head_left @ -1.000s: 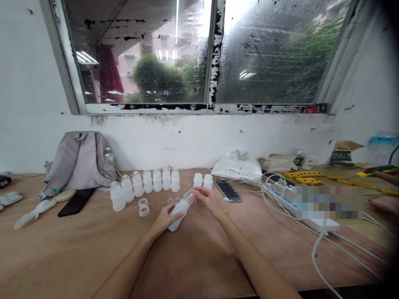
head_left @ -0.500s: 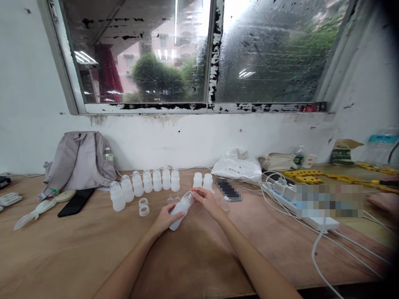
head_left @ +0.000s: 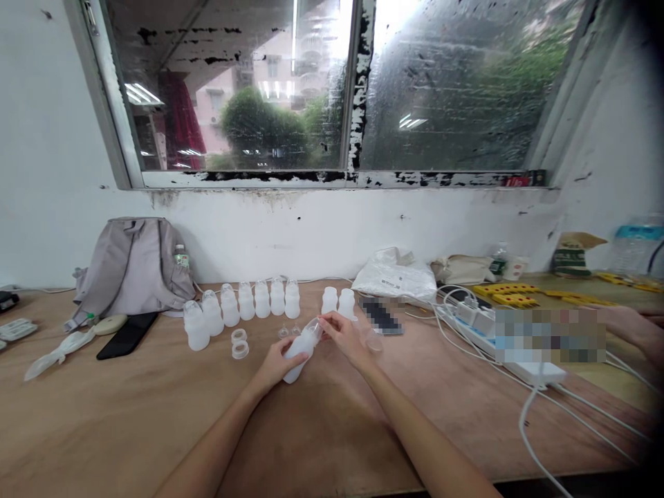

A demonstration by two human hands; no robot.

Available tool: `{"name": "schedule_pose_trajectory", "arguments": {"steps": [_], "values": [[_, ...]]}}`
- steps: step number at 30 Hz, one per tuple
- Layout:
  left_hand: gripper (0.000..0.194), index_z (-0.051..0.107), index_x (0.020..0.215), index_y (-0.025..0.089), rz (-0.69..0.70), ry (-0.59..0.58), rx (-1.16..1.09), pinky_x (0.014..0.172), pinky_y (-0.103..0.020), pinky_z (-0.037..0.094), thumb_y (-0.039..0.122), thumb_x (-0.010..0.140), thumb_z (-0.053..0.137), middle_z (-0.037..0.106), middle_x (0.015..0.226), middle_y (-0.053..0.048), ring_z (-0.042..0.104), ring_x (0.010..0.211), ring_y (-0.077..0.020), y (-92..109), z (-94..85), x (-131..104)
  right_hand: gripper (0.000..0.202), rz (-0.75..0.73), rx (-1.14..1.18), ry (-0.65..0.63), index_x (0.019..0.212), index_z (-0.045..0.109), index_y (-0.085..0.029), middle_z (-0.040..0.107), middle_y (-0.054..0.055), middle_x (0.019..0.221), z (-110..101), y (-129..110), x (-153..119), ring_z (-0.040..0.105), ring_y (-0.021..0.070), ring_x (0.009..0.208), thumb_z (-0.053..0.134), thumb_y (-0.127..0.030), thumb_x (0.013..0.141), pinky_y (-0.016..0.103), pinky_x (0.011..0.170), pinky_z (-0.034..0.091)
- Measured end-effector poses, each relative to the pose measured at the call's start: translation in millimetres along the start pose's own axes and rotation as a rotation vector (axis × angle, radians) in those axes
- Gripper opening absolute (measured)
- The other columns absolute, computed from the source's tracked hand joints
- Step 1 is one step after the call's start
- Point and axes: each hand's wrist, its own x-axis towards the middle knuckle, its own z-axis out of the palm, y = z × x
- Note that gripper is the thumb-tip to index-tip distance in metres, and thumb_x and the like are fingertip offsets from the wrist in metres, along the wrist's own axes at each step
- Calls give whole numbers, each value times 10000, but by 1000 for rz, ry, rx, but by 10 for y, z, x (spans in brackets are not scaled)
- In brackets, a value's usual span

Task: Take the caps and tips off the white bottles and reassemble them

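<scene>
A white bottle (head_left: 297, 364) leans to the right between my hands, above the middle of the table. My left hand (head_left: 277, 362) is wrapped round its body. My right hand (head_left: 343, 337) pinches the clear cap (head_left: 312, 328) at its top. Behind, to the left, several capped white bottles (head_left: 229, 306) stand in a curved row. Two bottles without clear caps (head_left: 329, 301) stand just behind my right hand. Two white rings (head_left: 239, 350) lie left of my left hand, and small clear teats (head_left: 283, 332) sit behind the held bottle. A clear cap (head_left: 374, 340) lies right of my right hand.
A grey backpack (head_left: 135, 270) and a black phone (head_left: 126, 337) are at the left. Behind on the right are a white plastic bag (head_left: 397, 275) and another phone (head_left: 381, 316). A power strip (head_left: 534, 368) with cables lies further right, near another person's hand (head_left: 635, 325).
The other person's hand at the far right has come further into view over the table. My hands and the bottle have hardly moved.
</scene>
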Motion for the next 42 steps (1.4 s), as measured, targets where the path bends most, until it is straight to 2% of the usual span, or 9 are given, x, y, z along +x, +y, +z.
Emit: {"name": "schedule_pose_trajectory", "arguments": {"steps": [8, 21, 27, 34, 37, 42], "values": [[428, 551, 1004, 118, 37, 64, 47, 856, -339, 405, 351, 654, 632, 617, 988, -81, 550, 925, -223, -59, 42, 14, 306, -94, -95, 55, 653, 539, -188, 532, -2, 600, 78, 80, 13, 506, 129, 541, 536, -489, 711, 263, 503, 468], [380, 489, 973, 136, 108, 98, 91, 811, -317, 412, 364, 687, 590, 583, 948, -64, 536, 880, -198, -170, 70, 21, 277, -148, -190, 58, 662, 541, -197, 494, -15, 564, 144, 27, 2, 467, 117, 493, 495, -457, 745, 245, 466, 394], [382, 469, 1005, 158, 122, 88, 155, 818, -316, 403, 379, 709, 572, 571, 978, -55, 529, 889, -197, -121, 66, -16, 282, -140, -171, 77, 769, 572, -195, 549, 12, 651, 189, -10, -65, 486, 123, 532, 479, -460, 759, 243, 472, 416], [466, 368, 1164, 176, 205, -23, 195, 862, -321, 379, 399, 776, 496, 513, 1106, -75, 497, 969, -196, 29, 50, -94, 268, -178, -128, 75, 916, 550, -209, 571, 42, 798, 226, -36, -122, 538, 153, 683, 509, -423, 760, 252, 536, 470], [517, 351, 1203, 171, 204, -36, 260, 892, -343, 354, 422, 774, 494, 490, 1140, -93, 471, 1016, -217, -22, 40, -81, 272, -236, -176, 66, 956, 539, -201, 572, 49, 827, 237, -46, -149, 539, 154, 715, 508, -397, 770, 260, 571, 469], [609, 322, 1250, 152, 159, -10, 490, 924, -393, 300, 473, 761, 492, 466, 1159, -133, 419, 1076, -258, -215, 24, -12, 294, -292, -284, 65, 1010, 511, -208, 569, 63, 917, 243, -48, -186, 546, 163, 771, 540, -355, 757, 274, 609, 478]]}}
